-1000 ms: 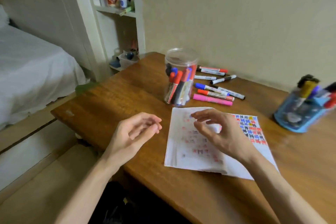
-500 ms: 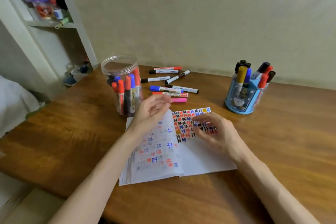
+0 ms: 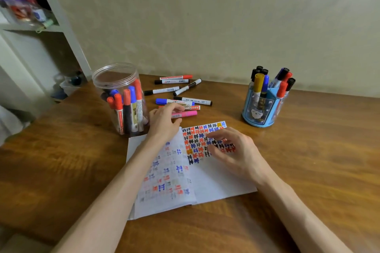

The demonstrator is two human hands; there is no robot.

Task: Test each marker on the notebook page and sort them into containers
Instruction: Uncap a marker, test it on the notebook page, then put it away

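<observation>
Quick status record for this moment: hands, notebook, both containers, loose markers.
left hand: fingertips on the pink marker, grip unclear
right hand: open, fingers spread on the notebook
notebook: open flat, right page part-filled with test marks
clear jar: upright, markers inside, by notebook's far-left corner
blue holder: upright, markers inside, far right
loose markers: eight lying on table behind notebook

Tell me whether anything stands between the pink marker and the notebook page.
Nothing visible does. The pink plastic marker, held by the left hand, lies just beyond the open white notebook. The right hand covers part of the marked page, but blank paper nearer the person is free.
</observation>
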